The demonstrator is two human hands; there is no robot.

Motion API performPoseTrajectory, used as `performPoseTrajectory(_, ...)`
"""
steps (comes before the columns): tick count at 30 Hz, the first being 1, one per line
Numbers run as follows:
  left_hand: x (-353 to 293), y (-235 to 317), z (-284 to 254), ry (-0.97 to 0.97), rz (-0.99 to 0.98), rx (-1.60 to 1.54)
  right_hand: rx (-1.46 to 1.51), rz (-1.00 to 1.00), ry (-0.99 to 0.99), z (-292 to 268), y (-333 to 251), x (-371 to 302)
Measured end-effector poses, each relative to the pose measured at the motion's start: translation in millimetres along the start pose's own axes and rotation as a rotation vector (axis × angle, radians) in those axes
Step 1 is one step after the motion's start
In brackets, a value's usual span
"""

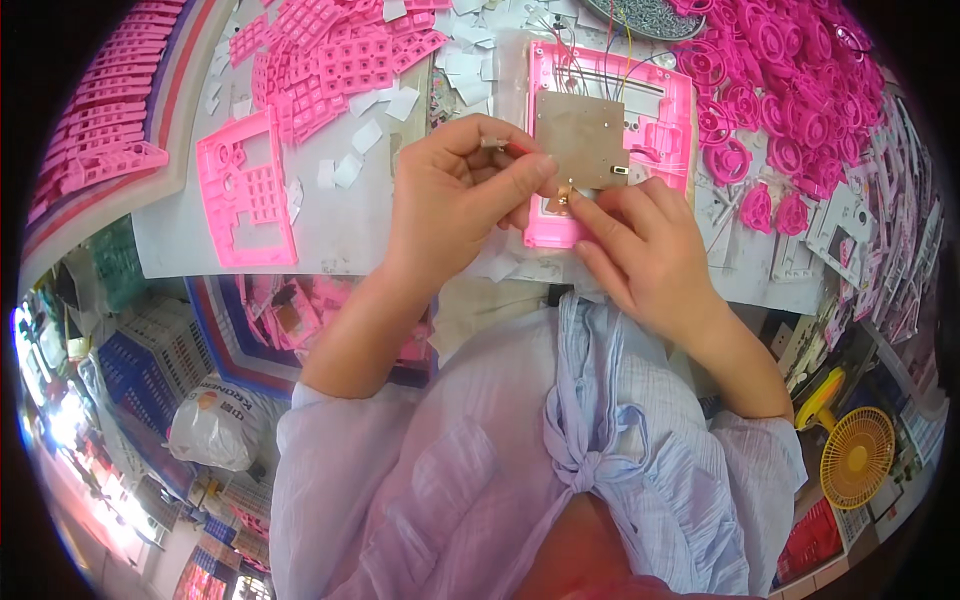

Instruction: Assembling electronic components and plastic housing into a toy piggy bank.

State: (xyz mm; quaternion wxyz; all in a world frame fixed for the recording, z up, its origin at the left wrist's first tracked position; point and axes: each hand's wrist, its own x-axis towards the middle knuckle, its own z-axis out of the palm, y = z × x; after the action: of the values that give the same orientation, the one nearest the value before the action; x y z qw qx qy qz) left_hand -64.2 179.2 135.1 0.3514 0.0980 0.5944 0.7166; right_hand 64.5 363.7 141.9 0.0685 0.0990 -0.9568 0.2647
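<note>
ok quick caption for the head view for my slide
Both hands, left hand and right hand, work at a brown circuit board in a pink plastic housing.

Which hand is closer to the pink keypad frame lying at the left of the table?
Left. The left hand is just right of the pink keypad frame; the right hand sits farther right, past it.

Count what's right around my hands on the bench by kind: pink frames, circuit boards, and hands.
Pink frame with keypad holes, lying to the left: 1
Pink frame under the board: 1
Brown circuit board: 1
Hands: 2, left hand and right hand
Total: 5
</note>
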Motion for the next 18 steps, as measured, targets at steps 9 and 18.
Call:
performPoseTrajectory(9,0,-4,6,-0.192,0.633,0.911,0.147,0.04,0.132,-19,4,6)
performPoseTrajectory(18,6,3,17,-0.307,0.675,0.985,0.572,0.379,0.104,-30,5,-2)
